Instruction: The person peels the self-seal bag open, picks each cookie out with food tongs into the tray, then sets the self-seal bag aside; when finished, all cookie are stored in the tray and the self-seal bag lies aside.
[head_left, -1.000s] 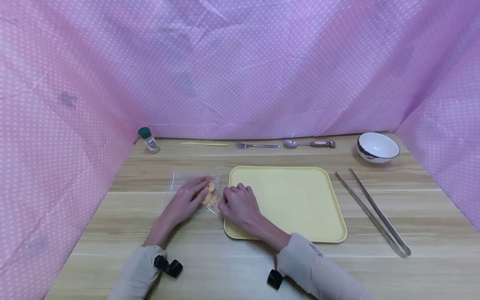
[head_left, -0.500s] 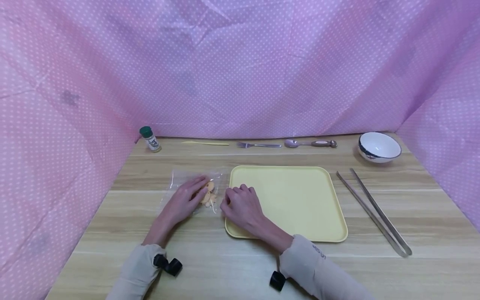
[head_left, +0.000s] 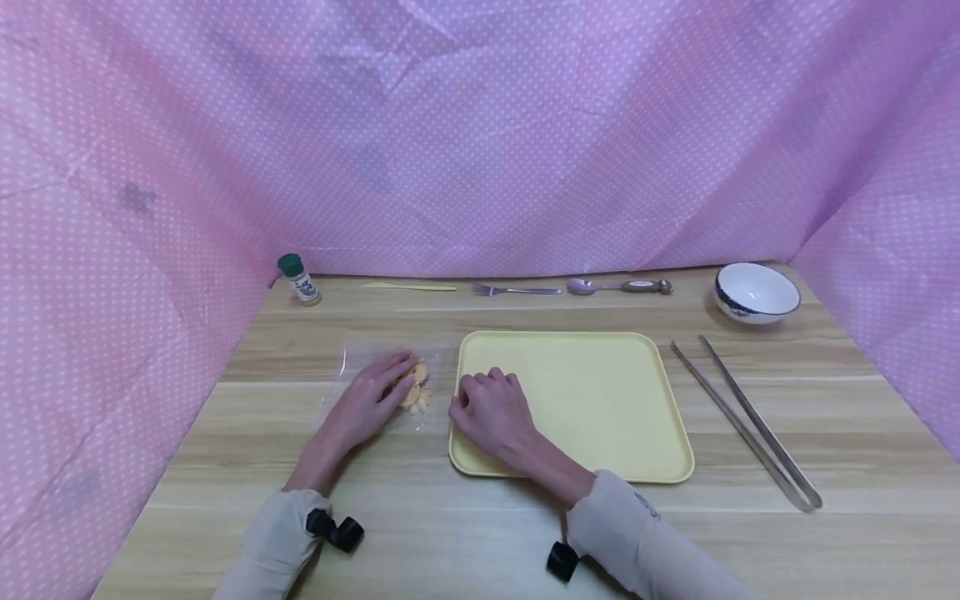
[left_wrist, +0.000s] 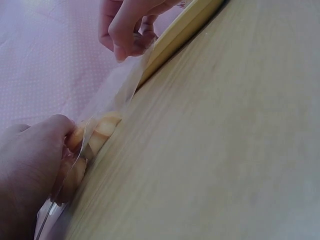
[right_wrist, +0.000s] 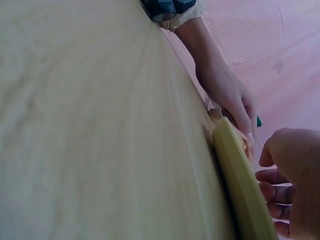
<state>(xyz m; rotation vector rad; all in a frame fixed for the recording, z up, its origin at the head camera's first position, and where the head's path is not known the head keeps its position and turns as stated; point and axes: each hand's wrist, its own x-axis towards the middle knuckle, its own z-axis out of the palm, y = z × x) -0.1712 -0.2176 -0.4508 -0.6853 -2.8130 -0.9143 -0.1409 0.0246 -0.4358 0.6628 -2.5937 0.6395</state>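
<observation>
A clear plastic bag (head_left: pixel 433 408) lies on the table left of the tray, with several pale orange, rounded food pieces (head_left: pixel 417 388) in it. My left hand (head_left: pixel 367 398) holds the bag from its left side, thumb and fingers around the pieces. In the left wrist view, the thumb of that left hand (left_wrist: pixel 35 165) sits right against the pieces. My right hand (head_left: pixel 495 417) is over the left rim of the yellow tray (head_left: pixel 577 400). Its thumb and fingers pinch the bag's right edge, as the left wrist view shows, and the film stretches between both hands.
Steel tongs (head_left: pixel 750 425) lie right of the tray. Along the back are a green-capped seasoning jar (head_left: pixel 300 281), a yellow knife (head_left: pixel 408 287), a fork (head_left: pixel 517 291), a spoon (head_left: pixel 618 287) and a white bowl (head_left: pixel 757 293). A pink dotted cloth (head_left: pixel 480 142) hangs behind.
My right hand has moved a little to the right, further over the tray's rim, drawing the bag's edge along. The left hand stays nearly in place on the pieces.
</observation>
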